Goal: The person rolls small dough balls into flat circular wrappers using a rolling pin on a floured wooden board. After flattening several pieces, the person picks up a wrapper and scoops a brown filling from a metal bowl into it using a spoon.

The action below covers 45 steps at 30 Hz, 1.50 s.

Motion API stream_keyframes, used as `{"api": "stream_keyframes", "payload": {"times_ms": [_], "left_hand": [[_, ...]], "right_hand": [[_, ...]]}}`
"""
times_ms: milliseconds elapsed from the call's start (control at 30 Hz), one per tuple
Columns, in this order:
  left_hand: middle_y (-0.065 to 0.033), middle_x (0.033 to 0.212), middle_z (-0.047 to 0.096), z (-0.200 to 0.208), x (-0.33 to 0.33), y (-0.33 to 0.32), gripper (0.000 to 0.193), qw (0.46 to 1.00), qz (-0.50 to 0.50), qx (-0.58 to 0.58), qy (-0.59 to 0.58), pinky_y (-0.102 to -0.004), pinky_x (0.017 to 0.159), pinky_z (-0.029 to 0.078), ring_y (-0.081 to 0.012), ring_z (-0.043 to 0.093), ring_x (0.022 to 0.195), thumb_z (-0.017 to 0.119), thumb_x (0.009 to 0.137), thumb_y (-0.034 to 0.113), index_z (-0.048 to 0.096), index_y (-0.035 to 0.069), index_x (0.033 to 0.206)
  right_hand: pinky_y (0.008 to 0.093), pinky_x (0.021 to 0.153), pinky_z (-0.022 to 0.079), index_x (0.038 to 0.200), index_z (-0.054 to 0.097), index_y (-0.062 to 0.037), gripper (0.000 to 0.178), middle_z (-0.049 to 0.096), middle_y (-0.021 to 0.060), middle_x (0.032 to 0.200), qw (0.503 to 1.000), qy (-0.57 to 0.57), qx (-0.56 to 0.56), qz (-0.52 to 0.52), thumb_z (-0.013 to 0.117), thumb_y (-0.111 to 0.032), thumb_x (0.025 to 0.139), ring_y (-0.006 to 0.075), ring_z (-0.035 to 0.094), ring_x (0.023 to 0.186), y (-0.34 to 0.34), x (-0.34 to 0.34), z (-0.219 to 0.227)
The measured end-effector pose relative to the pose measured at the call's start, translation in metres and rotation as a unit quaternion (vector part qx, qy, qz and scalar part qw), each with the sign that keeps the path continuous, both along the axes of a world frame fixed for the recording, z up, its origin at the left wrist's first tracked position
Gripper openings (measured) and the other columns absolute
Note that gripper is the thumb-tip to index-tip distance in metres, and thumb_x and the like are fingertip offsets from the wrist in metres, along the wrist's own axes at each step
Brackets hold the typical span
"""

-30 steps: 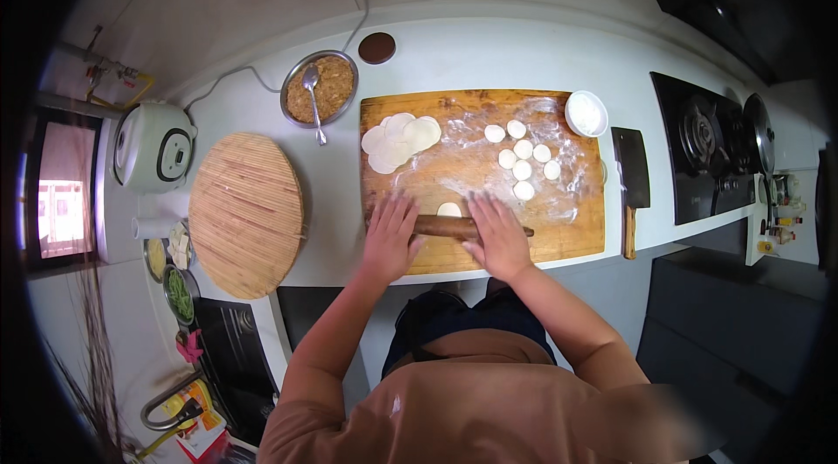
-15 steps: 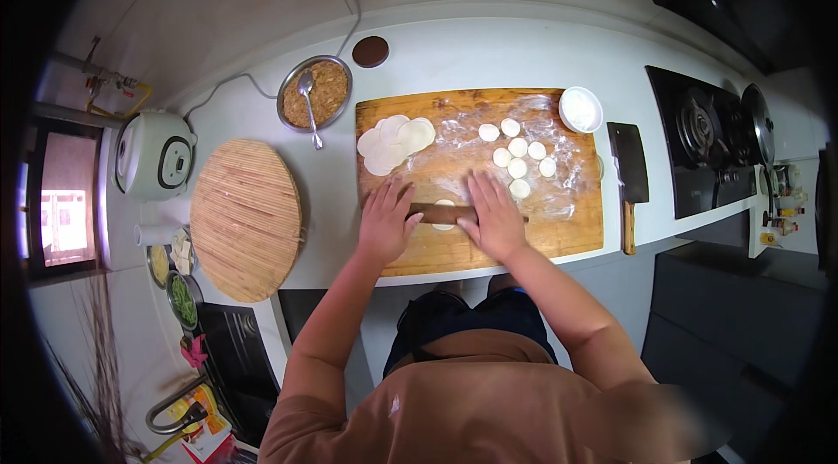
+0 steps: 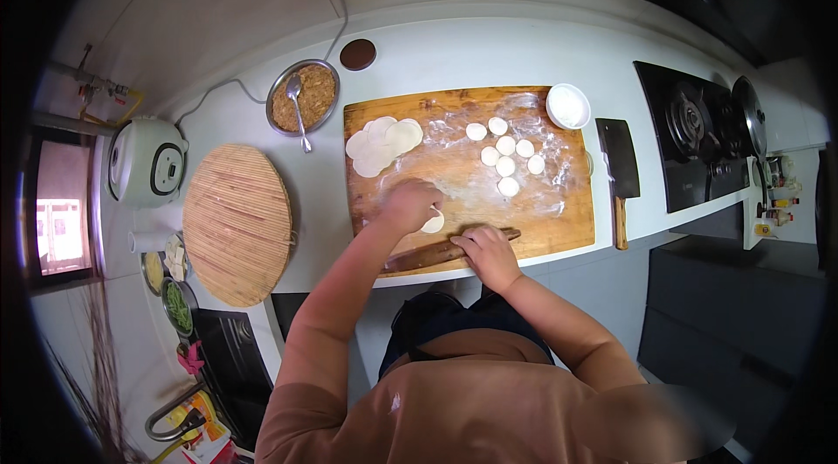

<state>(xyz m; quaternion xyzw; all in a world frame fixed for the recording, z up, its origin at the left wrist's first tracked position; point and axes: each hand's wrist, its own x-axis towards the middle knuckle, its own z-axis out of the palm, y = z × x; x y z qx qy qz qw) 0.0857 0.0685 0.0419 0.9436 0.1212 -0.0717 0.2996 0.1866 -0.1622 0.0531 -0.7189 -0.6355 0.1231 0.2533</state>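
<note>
Left hand [image 3: 412, 205] curled over the dough [image 3: 433, 223] on the board's [image 3: 559, 233] near half; I couldn't tell if it pinched. Right hand [image 3: 487, 254] gripped the pin [image 3: 428, 256] along the near edge, seemingly to keep it clear. Flour bowl [image 3: 568, 106] sat far right, likely for handy dusting.

No legible text, no readable labels

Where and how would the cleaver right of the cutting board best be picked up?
Probably by its wooden handle, from the counter's near edge: the cleaver appears to lie flat, with its slim handle pointing toward that edge and reaching it, while the broad dark blade points away.
</note>
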Motion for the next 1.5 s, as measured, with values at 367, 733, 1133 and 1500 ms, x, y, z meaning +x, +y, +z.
{"api": "stream_keyframes", "payload": {"times_ms": [367, 733, 1133, 1500], "left_hand": [[-0.0072, 0.105, 0.07, 0.029, -0.052, -0.02, 0.025, 0.982, 0.002, 0.0, -0.187, -0.0438, 0.094, 0.048, -0.0303, 0.062, 0.104, 0.074, 0.076, 0.011, 0.071, 0.009, 0.101], [-0.0166, 0.162, 0.03, 0.006, -0.067, -0.062, 0.075, 0.982, 0.137, 0.126, -0.035, -0.0526, 0.123, 0.016, -0.0324, 0.023, 0.152, 0.063, 0.094, 0.038, 0.033, 0.004, 0.154], [-0.016, 0.163, 0.027, 0.003, -0.075, -0.06, 0.08, 0.979, 0.145, 0.141, -0.02, -0.0505, 0.124, 0.017, -0.0327, 0.024, 0.152, 0.067, 0.092, 0.038, 0.031, 0.003, 0.155], [-0.0163, 0.163, 0.028, -0.011, -0.058, -0.035, 0.083, 0.955, 0.237, 0.169, -0.055, -0.052, 0.123, 0.019, -0.0347, 0.025, 0.151, 0.068, 0.091, 0.037, 0.028, 0.003, 0.156]], "right_hand": [[0.0418, 0.095, 0.046, 0.12, 0.067, -0.0155, 0.04, 0.062, 0.0055, 0.109, 1.0, 0.013, 0.001, -0.003, 0.066, -0.007, 0.081, 0.0284, 0.058, 0.106, -0.026, 0.007, 0.011], [0.045, 0.112, 0.038, 0.136, 0.054, -0.0078, 0.057, 0.054, 0.0109, 0.136, 0.996, -0.064, -0.022, -0.051, 0.072, -0.023, 0.084, 0.032, 0.048, 0.13, 0.026, 0.047, 0.009], [0.047, 0.12, 0.029, 0.153, 0.037, -0.0081, 0.076, 0.035, 0.0112, 0.16, 0.991, -0.083, -0.098, -0.046, 0.064, -0.043, 0.092, 0.0327, 0.031, 0.148, 0.019, 0.029, 0.011], [0.0465, 0.122, 0.026, 0.155, 0.033, -0.0082, 0.078, 0.033, 0.0117, 0.161, 0.991, -0.091, -0.069, -0.074, 0.064, -0.043, 0.093, 0.0336, 0.031, 0.148, 0.079, 0.049, 0.006]]}}
